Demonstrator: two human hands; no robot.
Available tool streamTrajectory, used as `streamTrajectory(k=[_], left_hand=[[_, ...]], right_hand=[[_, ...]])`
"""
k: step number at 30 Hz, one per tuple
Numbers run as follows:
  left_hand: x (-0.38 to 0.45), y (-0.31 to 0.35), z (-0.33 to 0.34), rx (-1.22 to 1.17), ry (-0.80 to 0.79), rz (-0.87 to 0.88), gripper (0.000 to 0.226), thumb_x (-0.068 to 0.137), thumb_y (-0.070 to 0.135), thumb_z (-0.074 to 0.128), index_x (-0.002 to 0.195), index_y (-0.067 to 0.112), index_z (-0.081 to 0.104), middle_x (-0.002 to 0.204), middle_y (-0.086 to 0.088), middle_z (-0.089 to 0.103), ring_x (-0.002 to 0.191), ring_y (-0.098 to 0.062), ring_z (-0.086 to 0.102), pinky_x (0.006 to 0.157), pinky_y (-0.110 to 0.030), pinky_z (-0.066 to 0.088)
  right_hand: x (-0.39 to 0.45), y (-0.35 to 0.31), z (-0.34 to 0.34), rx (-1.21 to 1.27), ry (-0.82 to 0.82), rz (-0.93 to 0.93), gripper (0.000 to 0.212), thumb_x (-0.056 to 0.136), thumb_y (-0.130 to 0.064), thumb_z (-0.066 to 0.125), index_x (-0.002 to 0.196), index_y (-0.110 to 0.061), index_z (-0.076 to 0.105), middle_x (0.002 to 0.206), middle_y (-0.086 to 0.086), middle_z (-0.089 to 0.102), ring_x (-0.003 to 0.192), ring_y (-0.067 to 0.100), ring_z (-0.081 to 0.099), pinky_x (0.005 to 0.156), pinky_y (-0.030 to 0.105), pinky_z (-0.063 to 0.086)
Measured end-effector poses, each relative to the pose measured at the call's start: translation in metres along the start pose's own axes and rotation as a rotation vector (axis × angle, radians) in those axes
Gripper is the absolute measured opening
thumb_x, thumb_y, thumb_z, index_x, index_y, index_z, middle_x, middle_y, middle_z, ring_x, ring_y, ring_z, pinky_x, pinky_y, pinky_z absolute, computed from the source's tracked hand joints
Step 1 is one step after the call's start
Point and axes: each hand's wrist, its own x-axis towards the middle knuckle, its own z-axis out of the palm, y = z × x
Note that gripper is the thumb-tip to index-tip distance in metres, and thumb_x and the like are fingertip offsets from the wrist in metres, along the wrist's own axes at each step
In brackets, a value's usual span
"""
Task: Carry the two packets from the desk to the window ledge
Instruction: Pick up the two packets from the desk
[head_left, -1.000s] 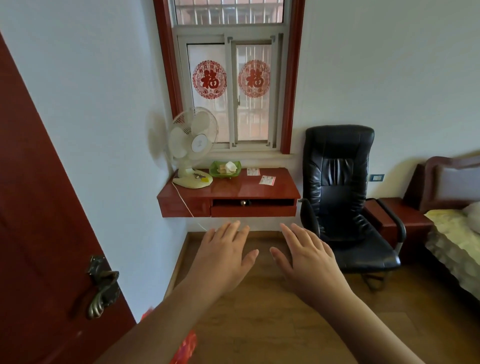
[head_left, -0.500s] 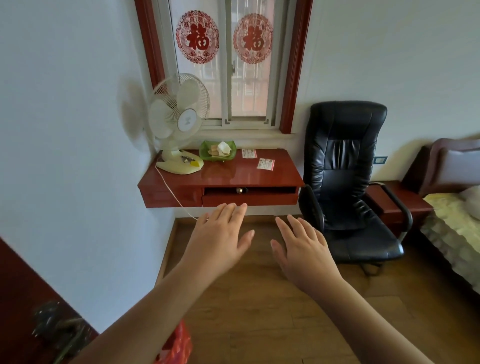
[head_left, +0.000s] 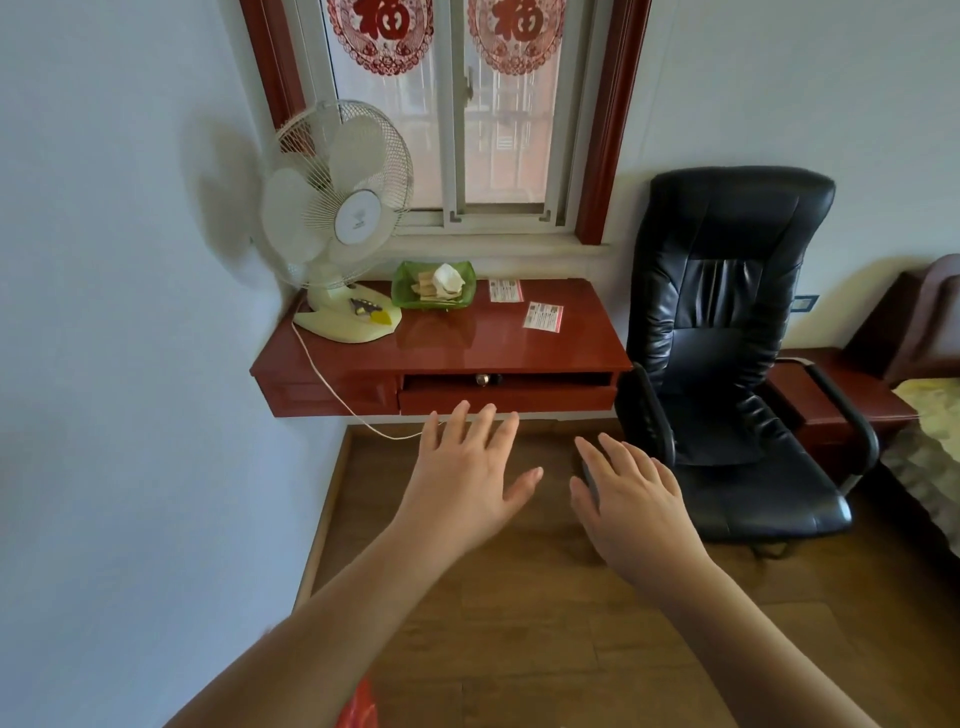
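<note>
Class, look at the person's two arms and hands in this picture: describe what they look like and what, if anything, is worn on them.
Both forearms are bare right up to the bottom edge of the picture: no sleeves show. The left hand and the right hand are bare too, with no gloves. No rings, watch, bracelet or markings can be seen on either hand or wrist. Nails look short and unpainted.

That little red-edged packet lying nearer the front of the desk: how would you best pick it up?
The nearer packet lies flat on the glossy desk, so probably pinch its front edge from above, thumb sliding under. The right hand is on its side.
</note>
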Motion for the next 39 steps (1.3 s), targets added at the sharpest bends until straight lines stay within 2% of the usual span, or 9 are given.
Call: streamTrajectory(k=[6,18,25,33,39], left_hand=[[0.094,0.004,0.027,0.044,-0.094,-0.024,0.077,0.093,0.069,0.015,0.156,0.026,0.006,0.167,-0.005,0.014,0.154,-0.024,0.005,0.123,-0.051,0.005],[0.226,-0.008,0.058,0.006,-0.117,-0.066,0.071,0.096,0.063,0.02,0.156,0.027,0.007,0.167,-0.003,0.01,0.154,-0.021,0.003,0.124,-0.048,0.006],[0.304,-0.055,0.083,-0.016,-0.105,-0.058,0.068,0.098,0.06,0.02,0.156,0.027,0.008,0.167,-0.003,0.011,0.154,-0.022,0.005,0.123,-0.046,0.006],[0.401,-0.138,0.097,-0.04,-0.079,-0.039,0.067,0.099,0.057,0.022,0.156,0.023,0.013,0.166,-0.007,0.017,0.153,-0.026,0.011,0.123,-0.047,0.013],[0.462,-0.17,0.112,-0.054,-0.078,0.003,0.066,0.099,0.056,0.023,0.155,0.022,0.019,0.164,-0.007,0.024,0.152,-0.027,0.017,0.121,-0.047,0.016]], right_hand=[[0.091,0.04,-0.001,0.034,-0.007,-0.007,0.058,0.103,-0.051,0.026,0.156,-0.03,0.022,0.165,-0.003,0.023,0.153,0.02,0.017,0.123,0.041,0.012],[0.235,0.071,0.005,0.059,-0.065,-0.104,0.058,0.103,-0.049,0.027,0.156,-0.028,0.021,0.165,0.0,0.024,0.153,0.021,0.018,0.123,0.041,0.015],[0.324,0.062,0.027,0.03,-0.078,-0.085,0.058,0.103,-0.049,0.028,0.156,-0.028,0.022,0.164,0.001,0.027,0.152,0.021,0.021,0.122,0.04,0.017],[0.436,0.027,0.039,0.052,-0.104,-0.012,0.059,0.103,-0.05,0.028,0.157,-0.028,0.02,0.165,0.002,0.026,0.152,0.025,0.02,0.122,0.041,0.017],[0.491,0.021,0.052,0.032,-0.105,0.015,0.058,0.102,-0.05,0.029,0.156,-0.026,0.025,0.161,0.001,0.033,0.149,0.024,0.027,0.12,0.042,0.023]])
